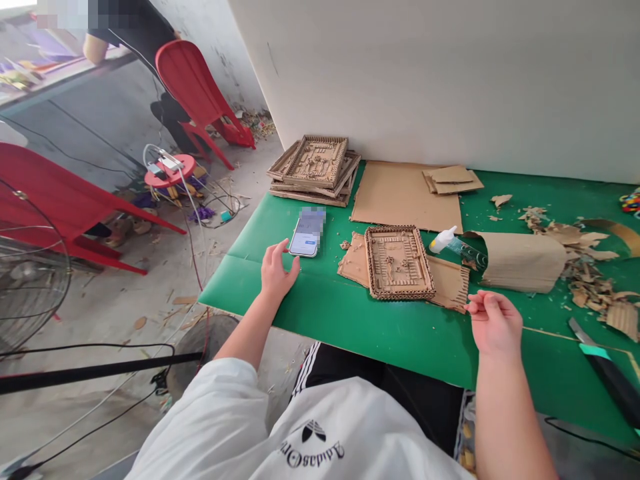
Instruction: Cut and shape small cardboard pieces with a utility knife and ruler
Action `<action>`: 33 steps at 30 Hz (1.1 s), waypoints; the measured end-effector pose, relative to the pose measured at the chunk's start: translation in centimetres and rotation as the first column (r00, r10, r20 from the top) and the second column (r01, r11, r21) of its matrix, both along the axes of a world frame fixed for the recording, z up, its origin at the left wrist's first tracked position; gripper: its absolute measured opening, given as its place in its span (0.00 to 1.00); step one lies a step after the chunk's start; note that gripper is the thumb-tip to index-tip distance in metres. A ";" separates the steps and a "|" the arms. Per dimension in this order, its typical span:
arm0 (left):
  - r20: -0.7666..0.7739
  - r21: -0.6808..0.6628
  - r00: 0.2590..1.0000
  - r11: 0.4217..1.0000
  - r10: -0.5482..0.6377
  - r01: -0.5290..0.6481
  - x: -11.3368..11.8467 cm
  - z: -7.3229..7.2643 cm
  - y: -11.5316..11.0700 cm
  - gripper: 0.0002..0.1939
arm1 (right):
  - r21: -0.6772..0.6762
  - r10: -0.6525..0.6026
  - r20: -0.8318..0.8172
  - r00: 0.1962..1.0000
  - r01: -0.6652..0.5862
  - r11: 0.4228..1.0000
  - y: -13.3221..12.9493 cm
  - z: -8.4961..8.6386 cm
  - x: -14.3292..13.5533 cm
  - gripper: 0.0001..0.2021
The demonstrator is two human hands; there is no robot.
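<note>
Head view: left hand (278,272) beside a phone (304,244), right hand (496,325) near a cardboard tray (403,294)

From where I stand, the left hand hangs at the near left edge of the phone, thumb and fingers spread apart with nothing between them. Whether a fingertip brushes the phone I cannot tell. The phone lies face up on the green table (320,303), its screen lit.

The tray sits right of the phone, between the two hands, flat on a torn cardboard piece (450,281) that sticks out on both sides. The right hand is by that piece's near right corner, fingers curled toward the thumb; I cannot tell whether they pinch anything.

Just right of the tray, a glue bottle (468,252) lies on its side, its base against a curved strip of cardboard (525,260). Scraps (595,287) are strewn farther right, and a knife (610,377) lies nearer the person. Behind the phone stands a stack of similar trays (316,163), with a flat cardboard sheet (405,200) next to it.
</note>
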State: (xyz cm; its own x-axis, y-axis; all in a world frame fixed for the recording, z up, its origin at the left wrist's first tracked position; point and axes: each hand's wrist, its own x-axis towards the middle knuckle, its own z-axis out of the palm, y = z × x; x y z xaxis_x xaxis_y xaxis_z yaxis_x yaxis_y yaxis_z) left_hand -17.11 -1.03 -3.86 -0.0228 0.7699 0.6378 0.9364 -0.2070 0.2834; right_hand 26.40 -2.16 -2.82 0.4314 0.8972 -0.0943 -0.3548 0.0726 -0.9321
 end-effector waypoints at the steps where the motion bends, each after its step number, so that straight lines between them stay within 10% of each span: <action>1: -0.022 -0.037 0.999 0.998 -0.049 0.048 0.2 0.1 0.1 0.27 | 0.001 0.003 0.000 1.000 -0.003 1.000 0.0 0.0 0.0 0.19; 16: -0.127 -0.157 0.958 0.959 -0.258 0.237 1.1 0.8 2.4 0.29 | -0.006 0.021 0.011 1.000 -0.021 1.000 -0.1 -0.3 0.3 0.17; 25: 0.311 0.056 0.933 0.984 -0.181 0.172 -1.0 2.2 6.3 0.27 | -0.016 0.026 0.037 0.999 -0.026 1.000 0.0 -0.4 0.1 0.19; 33: 0.462 -0.016 0.876 0.987 -0.137 0.162 -2.6 0.3 9.0 0.27 | 0.020 -0.027 0.071 0.997 0.026 0.999 -0.2 0.0 0.1 0.17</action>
State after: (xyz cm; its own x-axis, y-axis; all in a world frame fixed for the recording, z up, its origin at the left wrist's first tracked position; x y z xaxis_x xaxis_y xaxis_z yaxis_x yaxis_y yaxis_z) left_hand -19.72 7.94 -3.51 -0.1843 0.8195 0.5426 0.6582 -0.3071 0.6873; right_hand 26.51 -2.31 -2.80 0.4598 0.8868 -0.0459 -0.2857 0.0988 -0.9532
